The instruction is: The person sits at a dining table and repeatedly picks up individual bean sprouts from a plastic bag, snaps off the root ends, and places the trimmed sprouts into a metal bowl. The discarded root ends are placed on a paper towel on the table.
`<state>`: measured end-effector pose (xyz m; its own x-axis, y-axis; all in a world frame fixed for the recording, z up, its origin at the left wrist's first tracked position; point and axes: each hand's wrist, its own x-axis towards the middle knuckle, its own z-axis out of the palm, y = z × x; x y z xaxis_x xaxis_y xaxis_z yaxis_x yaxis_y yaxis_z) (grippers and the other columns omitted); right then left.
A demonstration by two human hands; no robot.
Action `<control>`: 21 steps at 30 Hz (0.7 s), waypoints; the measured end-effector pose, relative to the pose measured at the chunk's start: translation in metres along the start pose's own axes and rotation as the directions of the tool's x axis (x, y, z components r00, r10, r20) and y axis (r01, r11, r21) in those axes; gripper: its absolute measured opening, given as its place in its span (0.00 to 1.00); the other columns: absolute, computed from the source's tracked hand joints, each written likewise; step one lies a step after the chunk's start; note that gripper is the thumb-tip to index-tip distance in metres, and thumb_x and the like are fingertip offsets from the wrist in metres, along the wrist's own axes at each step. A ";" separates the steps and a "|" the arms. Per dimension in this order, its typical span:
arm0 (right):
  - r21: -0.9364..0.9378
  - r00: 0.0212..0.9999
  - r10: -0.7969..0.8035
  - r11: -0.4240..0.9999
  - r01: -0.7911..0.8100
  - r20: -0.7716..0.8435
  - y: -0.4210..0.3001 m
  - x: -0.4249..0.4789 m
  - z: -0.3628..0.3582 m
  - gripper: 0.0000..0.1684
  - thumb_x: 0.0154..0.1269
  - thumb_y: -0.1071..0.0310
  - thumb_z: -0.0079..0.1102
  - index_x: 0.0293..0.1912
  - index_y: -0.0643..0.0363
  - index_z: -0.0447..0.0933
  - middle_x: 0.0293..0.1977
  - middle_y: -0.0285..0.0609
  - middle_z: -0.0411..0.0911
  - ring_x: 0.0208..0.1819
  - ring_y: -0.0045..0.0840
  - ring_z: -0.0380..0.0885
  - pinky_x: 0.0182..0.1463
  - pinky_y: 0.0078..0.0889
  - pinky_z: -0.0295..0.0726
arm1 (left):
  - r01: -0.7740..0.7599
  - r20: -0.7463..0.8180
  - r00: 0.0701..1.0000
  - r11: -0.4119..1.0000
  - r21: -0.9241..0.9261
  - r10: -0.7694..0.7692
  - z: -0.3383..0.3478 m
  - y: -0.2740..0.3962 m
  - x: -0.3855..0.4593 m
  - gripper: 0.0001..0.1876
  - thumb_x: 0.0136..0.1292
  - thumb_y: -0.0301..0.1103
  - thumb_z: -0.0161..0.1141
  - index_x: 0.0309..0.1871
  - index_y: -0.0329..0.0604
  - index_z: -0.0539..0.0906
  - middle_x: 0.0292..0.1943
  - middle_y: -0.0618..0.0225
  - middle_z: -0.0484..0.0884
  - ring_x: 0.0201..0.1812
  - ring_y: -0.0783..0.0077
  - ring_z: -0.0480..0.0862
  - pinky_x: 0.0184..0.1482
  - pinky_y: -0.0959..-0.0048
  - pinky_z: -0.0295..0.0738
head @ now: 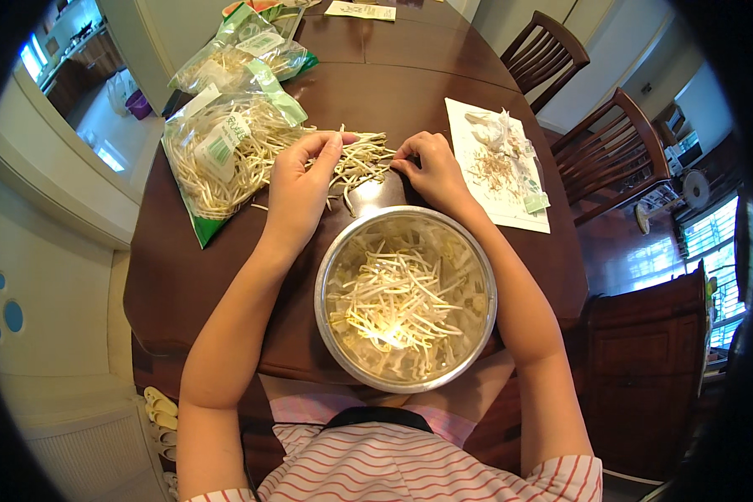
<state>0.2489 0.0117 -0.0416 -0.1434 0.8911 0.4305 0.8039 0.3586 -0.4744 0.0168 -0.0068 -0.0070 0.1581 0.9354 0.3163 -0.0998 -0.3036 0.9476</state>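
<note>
A steel bowl [491, 295] holding bean sprouts [401, 298] stands at the table's near edge, between my forearms. Beyond it lies a loose pile of bean sprouts [367, 157], spilling from an opened clear plastic bag [226, 157] on the left. My left hand [307, 163] is over the left part of this pile, thumb and forefinger pinched together; whether a sprout is between them cannot be told. At the pile's right end is my right hand [423, 163], its fingers curled and the fingertips close to a sprout's end; its grip is unclear.
Another bag of sprouts [226, 66] lies behind the first. A printed paper sheet [533, 216] on the right bears brown root scraps [496, 169] and crumpled plastic. More paper [361, 10] lies at the far end of the wooden table [414, 81]. Wooden chairs [621, 144] stand at the right.
</note>
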 end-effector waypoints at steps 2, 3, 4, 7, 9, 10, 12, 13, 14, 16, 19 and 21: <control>-0.051 1.000 0.002 0.999 -0.003 -0.017 -0.004 -0.002 -0.002 0.06 0.60 0.68 0.73 0.35 0.58 0.85 0.40 0.45 0.82 0.48 0.41 0.77 0.53 0.41 0.79 | -0.031 -0.011 0.999 0.999 0.038 0.031 0.000 -0.004 0.001 0.14 0.77 0.34 0.58 0.48 0.31 0.89 0.40 0.68 0.88 0.41 0.82 0.82 0.47 0.78 0.76; -0.056 0.999 -0.026 0.998 0.023 -0.045 -0.006 -0.002 -0.005 0.06 0.60 0.69 0.73 0.35 0.58 0.85 0.39 0.45 0.82 0.47 0.41 0.77 0.52 0.42 0.79 | -0.038 -0.018 0.999 0.998 0.048 0.039 0.000 -0.006 0.002 0.13 0.76 0.33 0.59 0.48 0.32 0.89 0.39 0.67 0.88 0.41 0.81 0.82 0.46 0.78 0.77; -0.063 0.997 -0.042 0.997 0.038 -0.065 -0.008 -0.003 -0.009 0.06 0.60 0.69 0.73 0.35 0.58 0.84 0.38 0.44 0.83 0.46 0.41 0.78 0.51 0.42 0.79 | -0.041 -0.026 0.999 0.998 0.052 0.042 0.000 -0.007 0.002 0.12 0.75 0.33 0.60 0.48 0.33 0.89 0.39 0.67 0.88 0.41 0.81 0.83 0.45 0.77 0.77; 0.016 0.996 -0.001 1.000 0.002 -0.087 -0.013 -0.005 -0.022 0.06 0.60 0.70 0.73 0.35 0.58 0.84 0.34 0.44 0.83 0.42 0.41 0.80 0.48 0.43 0.80 | -0.077 -0.029 0.996 0.975 0.211 0.085 0.000 -0.009 0.002 0.10 0.72 0.31 0.63 0.48 0.36 0.90 0.37 0.67 0.87 0.40 0.79 0.83 0.42 0.76 0.76; -0.032 0.989 -0.024 0.999 0.019 -0.149 -0.013 -0.007 -0.036 0.05 0.60 0.72 0.72 0.36 0.58 0.83 0.33 0.45 0.83 0.40 0.40 0.81 0.46 0.41 0.80 | -0.105 -0.009 0.994 0.965 0.242 0.110 -0.001 -0.009 0.002 0.10 0.71 0.31 0.64 0.50 0.37 0.89 0.37 0.68 0.87 0.39 0.80 0.82 0.41 0.77 0.76; -0.126 0.975 -0.083 0.990 0.057 -0.204 -0.010 -0.008 -0.048 0.06 0.60 0.73 0.72 0.37 0.59 0.83 0.34 0.45 0.83 0.38 0.39 0.83 0.45 0.40 0.81 | -0.091 0.002 0.996 0.961 0.262 0.093 -0.002 -0.008 0.001 0.11 0.72 0.31 0.63 0.51 0.36 0.89 0.38 0.69 0.87 0.39 0.82 0.82 0.42 0.80 0.77; -0.301 0.948 -0.121 0.953 0.028 -0.293 -0.002 -0.012 -0.072 0.06 0.61 0.75 0.71 0.38 0.59 0.83 0.35 0.47 0.83 0.38 0.38 0.84 0.44 0.39 0.82 | -0.081 0.010 0.997 0.955 0.287 0.081 -0.004 -0.005 0.001 0.11 0.74 0.31 0.63 0.52 0.35 0.89 0.39 0.70 0.87 0.39 0.85 0.82 0.42 0.82 0.77; -0.372 0.934 -0.118 0.928 -0.017 -0.336 0.002 -0.015 -0.082 0.05 0.62 0.76 0.70 0.39 0.59 0.83 0.35 0.47 0.83 0.38 0.38 0.84 0.44 0.39 0.82 | -0.084 0.006 0.996 0.953 0.292 0.086 -0.004 -0.004 0.001 0.11 0.73 0.31 0.63 0.52 0.35 0.89 0.39 0.71 0.87 0.39 0.85 0.82 0.42 0.82 0.77; -0.427 0.933 -0.035 0.895 -0.131 -0.358 0.007 -0.016 -0.089 0.05 0.61 0.75 0.69 0.38 0.58 0.84 0.34 0.46 0.84 0.39 0.39 0.83 0.45 0.43 0.81 | -0.092 0.002 0.995 0.952 0.291 0.095 -0.004 -0.003 0.001 0.11 0.73 0.31 0.63 0.52 0.36 0.89 0.39 0.71 0.87 0.39 0.85 0.81 0.42 0.82 0.77; -0.498 0.933 0.103 0.822 -0.275 -0.345 0.018 -0.020 -0.095 0.06 0.61 0.75 0.67 0.39 0.57 0.87 0.40 0.46 0.86 0.46 0.40 0.82 0.50 0.47 0.79 | -0.093 0.018 0.996 0.963 0.253 0.091 -0.002 -0.003 0.001 0.11 0.73 0.32 0.63 0.52 0.36 0.89 0.39 0.72 0.87 0.39 0.86 0.81 0.41 0.82 0.76; -0.495 0.936 -0.014 0.851 -0.174 -0.352 0.031 -0.016 -0.077 0.08 0.61 0.74 0.68 0.42 0.57 0.88 0.48 0.47 0.85 0.52 0.42 0.80 0.57 0.44 0.78 | -0.073 0.036 0.997 0.968 0.238 0.067 0.002 -0.003 -0.001 0.11 0.73 0.32 0.64 0.52 0.36 0.89 0.39 0.73 0.87 0.39 0.86 0.80 0.40 0.82 0.76; -0.291 0.961 -0.057 0.957 -0.025 -0.271 0.034 -0.008 -0.060 0.09 0.61 0.70 0.72 0.43 0.57 0.89 0.50 0.47 0.84 0.54 0.43 0.78 0.62 0.42 0.76 | -0.067 0.031 0.998 0.967 0.245 0.061 0.004 -0.003 -0.001 0.11 0.72 0.32 0.64 0.51 0.36 0.89 0.40 0.70 0.88 0.40 0.83 0.81 0.40 0.80 0.77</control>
<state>0.3119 0.0000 -0.0152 -0.0278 0.7605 0.6488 0.9402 0.2403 -0.2413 0.0207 -0.0075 -0.0101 0.1823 0.9091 0.3745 0.1338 -0.4003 0.9065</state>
